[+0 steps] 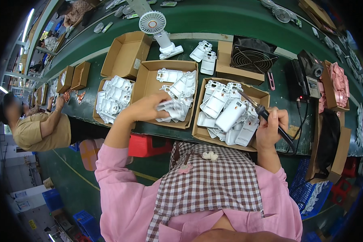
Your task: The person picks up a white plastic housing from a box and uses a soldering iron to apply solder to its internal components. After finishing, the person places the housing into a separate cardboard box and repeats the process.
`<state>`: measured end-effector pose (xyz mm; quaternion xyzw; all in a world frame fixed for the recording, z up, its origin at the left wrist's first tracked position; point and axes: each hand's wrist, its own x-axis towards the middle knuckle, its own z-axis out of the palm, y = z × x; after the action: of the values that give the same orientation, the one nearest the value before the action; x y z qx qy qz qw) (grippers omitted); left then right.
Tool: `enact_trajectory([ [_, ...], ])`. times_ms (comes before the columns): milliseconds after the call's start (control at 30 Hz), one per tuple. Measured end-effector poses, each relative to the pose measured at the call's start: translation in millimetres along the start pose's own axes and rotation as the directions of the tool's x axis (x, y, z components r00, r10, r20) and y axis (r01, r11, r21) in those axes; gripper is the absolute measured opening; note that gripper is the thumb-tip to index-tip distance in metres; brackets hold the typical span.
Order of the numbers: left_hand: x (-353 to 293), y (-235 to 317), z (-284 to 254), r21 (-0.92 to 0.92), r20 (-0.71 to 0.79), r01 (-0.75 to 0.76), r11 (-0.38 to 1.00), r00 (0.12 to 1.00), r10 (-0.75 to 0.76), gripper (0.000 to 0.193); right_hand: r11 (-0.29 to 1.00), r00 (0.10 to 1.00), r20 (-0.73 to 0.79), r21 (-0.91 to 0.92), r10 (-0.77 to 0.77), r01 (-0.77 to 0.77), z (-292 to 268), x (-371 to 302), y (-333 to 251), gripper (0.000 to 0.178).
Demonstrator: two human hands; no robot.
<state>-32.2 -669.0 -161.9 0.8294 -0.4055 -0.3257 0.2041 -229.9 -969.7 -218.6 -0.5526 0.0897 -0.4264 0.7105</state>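
Observation:
My left hand [148,108] is closed on a white plastic housing shell [171,108], blurred by motion, over the near side of the middle cardboard box [148,78]. More white shells [183,85] lie in that box. In my right hand [273,128] is a soldering iron [263,113], gripped like a pen. Its metal tip points up and left, above the right-hand cardboard box [263,97]. White housing pieces [230,115] are heaped inside this one.
A third box of white shells [116,94] stands left. Behind are a white handheld fan [153,24] and a black caged fan [252,58]. A black device with a cable [300,80] and pink parts [339,84] stand right. A co-worker [40,125] sits left.

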Motion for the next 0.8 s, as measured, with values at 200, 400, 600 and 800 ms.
enact_trajectory([
  [200, -10.8, -3.5, -0.3, 0.073, -0.063, 0.376, 0.924, 0.926, -0.372, 0.071, 1.0, 1.0, -0.003, 0.002, -0.002, 0.002, 0.9, -0.2, -2.3, 0.019],
  [400, -3.7, 11.7, 40.3, 0.173, -0.309, 0.498, 0.85, 0.847, -0.433, 0.069, 1.0, 1.0, -0.007, 0.003, -0.008, 0.008, 2.7, 0.4, -2.5, 0.02],
  [600, 2.5, 19.1, 60.3, 0.038, -0.385, 0.442, 0.896, 0.834, -0.395, 0.067, 1.0, 1.0, -0.006, -0.007, -0.006, 0.006, 1.7, 0.0, -2.6, 0.021],
  [800, -3.1, -3.0, 52.8, -0.199, -0.434, 0.357, 0.913, 0.803, -0.409, 0.066, 1.0, 1.0, -0.01, 0.027, -0.014, 0.014, 1.0, 1.9, -5.4, 0.021],
])
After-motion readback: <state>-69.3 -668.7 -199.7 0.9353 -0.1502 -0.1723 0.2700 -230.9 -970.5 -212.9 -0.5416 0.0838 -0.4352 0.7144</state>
